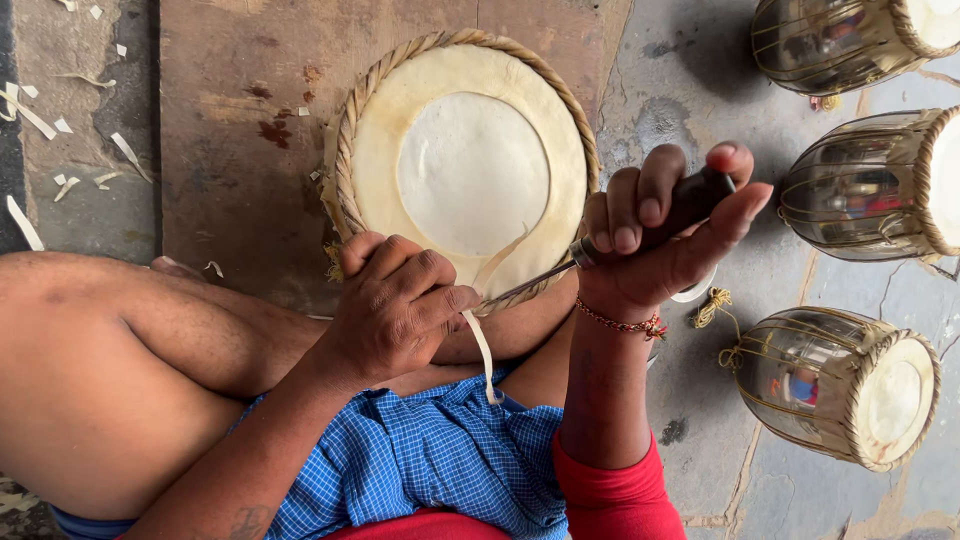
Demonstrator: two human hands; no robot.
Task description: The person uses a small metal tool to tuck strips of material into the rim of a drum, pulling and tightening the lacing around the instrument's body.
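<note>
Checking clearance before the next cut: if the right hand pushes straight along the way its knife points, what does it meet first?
Probably the left hand: the knife in the right hand points at its fingers on the drum head rim.

soft even daylight, faint shadows, sharp focus, no glare

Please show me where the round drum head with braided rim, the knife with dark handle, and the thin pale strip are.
Round cream drum head with braided rim (472, 170), head view, white centre.
Knife with dark handle (690, 200), head view, handle.
Thin pale strip (484, 352), head view, hanging middle.

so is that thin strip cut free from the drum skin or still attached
Still attached: the strip curls off the drum skin at the knife and hangs down.
</note>
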